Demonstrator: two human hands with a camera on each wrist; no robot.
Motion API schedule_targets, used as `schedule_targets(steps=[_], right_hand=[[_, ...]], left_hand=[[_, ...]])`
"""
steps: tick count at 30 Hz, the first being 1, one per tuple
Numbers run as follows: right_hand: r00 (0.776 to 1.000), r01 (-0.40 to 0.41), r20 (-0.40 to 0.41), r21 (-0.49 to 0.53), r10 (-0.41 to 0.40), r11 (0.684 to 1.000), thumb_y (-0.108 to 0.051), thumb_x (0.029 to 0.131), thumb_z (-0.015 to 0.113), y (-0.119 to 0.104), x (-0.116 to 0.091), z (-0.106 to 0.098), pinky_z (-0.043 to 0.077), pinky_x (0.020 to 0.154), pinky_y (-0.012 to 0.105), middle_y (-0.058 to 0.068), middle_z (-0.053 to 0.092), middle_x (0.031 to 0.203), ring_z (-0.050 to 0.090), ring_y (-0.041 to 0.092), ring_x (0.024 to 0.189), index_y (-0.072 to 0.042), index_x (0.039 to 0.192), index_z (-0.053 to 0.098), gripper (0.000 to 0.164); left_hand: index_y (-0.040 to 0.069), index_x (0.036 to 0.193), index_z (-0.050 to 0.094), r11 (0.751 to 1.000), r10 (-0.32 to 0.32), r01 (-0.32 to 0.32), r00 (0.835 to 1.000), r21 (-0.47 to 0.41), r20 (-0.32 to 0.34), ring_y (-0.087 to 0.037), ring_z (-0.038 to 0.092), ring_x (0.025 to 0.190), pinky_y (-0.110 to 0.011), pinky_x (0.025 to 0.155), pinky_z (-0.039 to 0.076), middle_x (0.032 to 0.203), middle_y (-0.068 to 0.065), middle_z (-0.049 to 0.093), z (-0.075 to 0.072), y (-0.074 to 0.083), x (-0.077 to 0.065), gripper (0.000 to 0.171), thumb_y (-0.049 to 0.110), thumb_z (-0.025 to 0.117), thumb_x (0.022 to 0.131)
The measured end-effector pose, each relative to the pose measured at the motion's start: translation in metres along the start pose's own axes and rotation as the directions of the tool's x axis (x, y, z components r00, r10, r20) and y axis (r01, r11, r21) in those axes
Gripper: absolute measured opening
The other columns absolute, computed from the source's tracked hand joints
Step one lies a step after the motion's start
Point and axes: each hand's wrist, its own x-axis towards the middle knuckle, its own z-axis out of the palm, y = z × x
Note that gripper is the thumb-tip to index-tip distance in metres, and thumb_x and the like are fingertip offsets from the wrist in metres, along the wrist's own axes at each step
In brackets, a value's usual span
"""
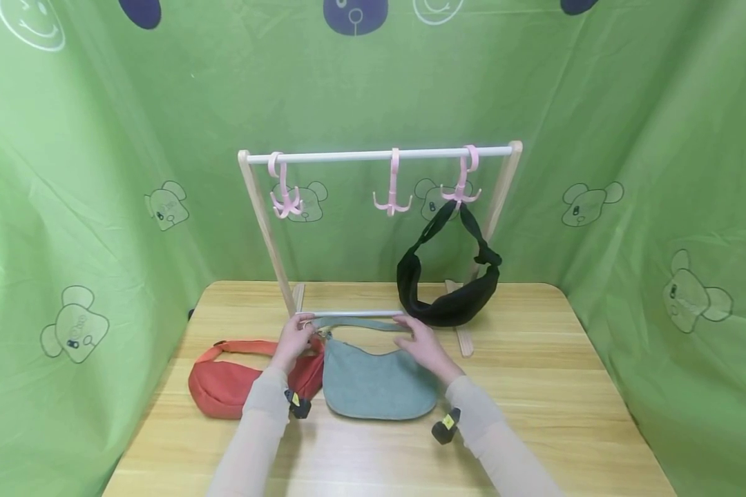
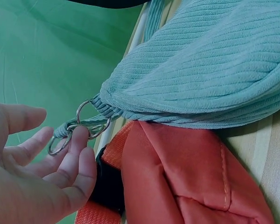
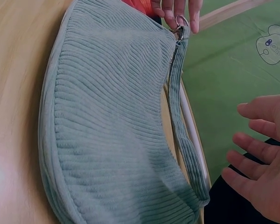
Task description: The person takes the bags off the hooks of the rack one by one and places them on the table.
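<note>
A pale teal corduroy shoulder bag [image 1: 379, 386] lies on the table, its strap [image 1: 360, 322] stretched out above the body. At the strap's left end is my left hand [image 1: 295, 340]. In the left wrist view its fingertips touch the metal rings [image 2: 79, 110] joining strap and bag, while the thumb stays apart from them. My right hand [image 1: 427, 345] is over the bag's upper right corner; in the right wrist view its fingers are loosely spread beside the strap, holding nothing. Partly under my left arm lies a red bag [image 1: 224, 390], next to the teal one.
Behind the bags stands a rack with a white top bar [image 1: 348, 157] and wooden legs. Three pink hooks hang from it; a black bag [image 1: 454, 307] hangs on the right hook [image 1: 461, 186]. Green cloth [image 1: 597, 138] encloses the wooden table [image 1: 553, 386] at the back and sides.
</note>
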Motion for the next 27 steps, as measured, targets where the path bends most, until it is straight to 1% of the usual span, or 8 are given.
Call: schedule_targets(steps=[2,4,7,10,16,19,23,27], right_hand=[[1.000,-0.006,0.004,0.000,0.006,1.000,-0.006,0.089,0.067,0.001,-0.001,-0.001,0.042,0.107,0.054,0.020,0.058,0.135,0.053,0.037,0.128,-0.004,0.135,0.053,0.048],[1.000,-0.010,0.011,0.002,0.009,1.000,-0.008,0.089,0.066,0.002,-0.003,-0.003,0.042,0.107,0.055,0.019,0.058,0.135,0.052,0.037,0.128,-0.003,0.135,0.052,0.048],[1.000,-0.005,0.015,0.005,0.005,1.000,-0.011,0.090,0.066,0.003,-0.006,-0.006,0.042,0.107,0.055,0.020,0.058,0.135,0.052,0.038,0.127,-0.003,0.135,0.053,0.047],[1.000,0.003,0.012,0.002,-0.003,1.000,-0.011,0.091,0.067,0.004,-0.009,-0.010,0.042,0.106,0.055,0.022,0.058,0.133,0.052,0.039,0.126,-0.002,0.134,0.053,0.047],[1.000,0.006,0.016,0.042,-0.006,0.999,-0.010,0.091,0.065,0.009,-0.015,-0.018,0.042,0.105,0.057,0.025,0.056,0.134,0.051,0.041,0.126,0.000,0.135,0.051,0.047],[0.999,0.032,0.002,0.063,-0.032,0.997,-0.007,0.090,0.066,0.011,-0.018,-0.023,0.043,0.103,0.057,0.025,0.057,0.132,0.052,0.044,0.124,0.002,0.133,0.052,0.046],[0.998,0.050,-0.027,0.050,-0.049,0.997,-0.005,0.089,0.067,0.014,-0.021,-0.029,0.045,0.101,0.057,0.027,0.059,0.127,0.054,0.044,0.121,0.005,0.130,0.053,0.044],[0.999,0.031,-0.034,0.035,-0.029,0.999,-0.007,0.090,0.067,0.015,-0.024,-0.035,0.045,0.102,0.057,0.028,0.058,0.128,0.054,0.041,0.122,0.004,0.131,0.052,0.046]], left_hand=[[-0.004,0.134,0.048,1.000,0.005,-0.005,1.000,0.014,-0.002,-0.024,0.065,0.084,-0.040,0.076,0.054,0.108,-0.026,0.062,0.000,0.001,-0.001,0.038,0.006,0.049,0.098],[-0.005,0.135,0.046,1.000,0.014,-0.014,1.000,0.022,-0.002,-0.029,0.065,0.092,-0.043,0.083,0.054,0.114,-0.028,0.061,-0.001,0.001,-0.002,0.039,0.006,0.048,0.098],[-0.006,0.137,0.044,1.000,0.018,-0.019,1.000,0.010,0.012,-0.040,0.061,0.106,-0.048,0.093,0.051,0.124,-0.032,0.056,-0.002,0.003,-0.005,0.040,0.007,0.048,0.099],[-0.005,0.137,0.042,1.000,0.018,-0.018,1.000,-0.002,0.021,-0.044,0.057,0.115,-0.050,0.099,0.049,0.132,-0.032,0.052,-0.003,0.001,-0.005,0.041,0.009,0.050,0.099],[-0.005,0.139,0.041,1.000,0.007,-0.007,1.000,0.003,0.008,-0.044,0.053,0.121,-0.055,0.105,0.044,0.139,-0.031,0.047,-0.007,-0.005,-0.007,0.042,0.008,0.048,0.099],[-0.004,0.141,0.040,1.000,-0.008,0.008,1.000,-0.004,0.012,-0.045,0.051,0.125,-0.055,0.107,0.042,0.142,-0.031,0.044,-0.009,-0.004,-0.009,0.044,0.007,0.048,0.099],[-0.003,0.142,0.041,1.000,-0.016,0.016,1.000,0.005,0.012,-0.044,0.050,0.126,-0.055,0.108,0.041,0.143,-0.030,0.044,-0.011,-0.003,-0.011,0.045,0.008,0.048,0.099],[-0.003,0.142,0.041,1.000,-0.014,0.013,1.000,0.003,0.018,-0.045,0.048,0.127,-0.055,0.108,0.041,0.143,-0.030,0.044,-0.012,0.000,-0.013,0.045,0.008,0.047,0.099]])
